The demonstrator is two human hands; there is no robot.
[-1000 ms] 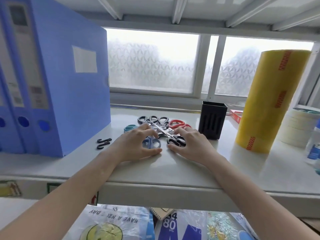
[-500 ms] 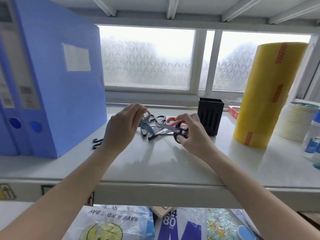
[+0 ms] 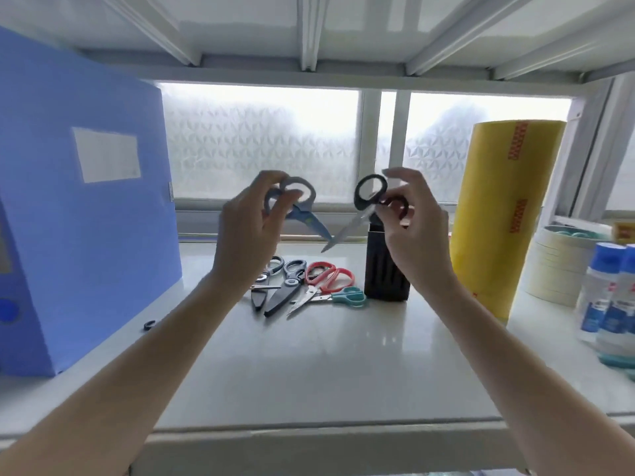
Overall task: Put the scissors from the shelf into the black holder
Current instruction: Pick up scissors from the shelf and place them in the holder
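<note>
Above the white shelf point(image 3: 309, 372) we hold two pairs of scissors in the air: our left hand point(image 3: 245, 231) pinches the grey handles of the blue-bladed scissors point(image 3: 302, 214), and our right hand point(image 3: 410, 235) grips the black-handled scissors point(image 3: 364, 204) by their rings, both blades pointing down and inward until the tips nearly meet. Just below and behind our right hand stands the black holder point(image 3: 386, 280), its mouth hidden by that hand. Touching its left foot lies the pile of remaining scissors point(image 3: 302, 286), red, teal and black handles overlapping. In front of the pile the shelf runs bare to its front edge. The blue file box point(image 3: 86, 218) walls in the left side; the yellow roll point(image 3: 498, 218) stands just right of the holder, with tape rolls point(image 3: 556, 266) and bottles point(image 3: 611, 297) beyond it.
</note>
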